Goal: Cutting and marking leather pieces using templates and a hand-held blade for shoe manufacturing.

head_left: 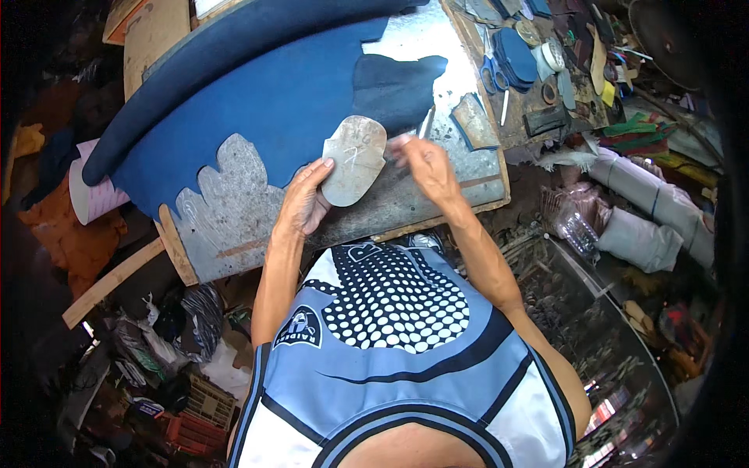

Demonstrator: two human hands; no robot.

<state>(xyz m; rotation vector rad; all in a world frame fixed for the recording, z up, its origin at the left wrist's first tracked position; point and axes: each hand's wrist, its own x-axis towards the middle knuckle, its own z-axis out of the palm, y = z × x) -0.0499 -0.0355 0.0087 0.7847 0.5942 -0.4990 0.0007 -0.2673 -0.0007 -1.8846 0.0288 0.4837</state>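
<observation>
Reading every clock direction from the grey template, a pink-and-white roll (90,195) lies at nine o'clock, beside the far left part of a broad blue sheet (250,109). That sheet covers much of the tabletop (234,207) toward ten o'clock, its far side curled into a long thick roll; its near edge is cut in scallops. The left hand (306,199), at eight o'clock, grips the rim of the grey template (353,168), a rounded flat plate held above the tabletop near its front edge. A dark blue piece (394,84) lies at one o'clock. The right hand (427,168), at three o'clock, is curled around a slim pale tool (427,123) that juts upward; the two hands are apart. Further right, toward two o'clock, blue-handled scissors (491,72) lie just beside stacked rounded blue pieces (516,58). Wrapped white bundles (644,238) sit off the tabletop between three and four o'clock.
</observation>
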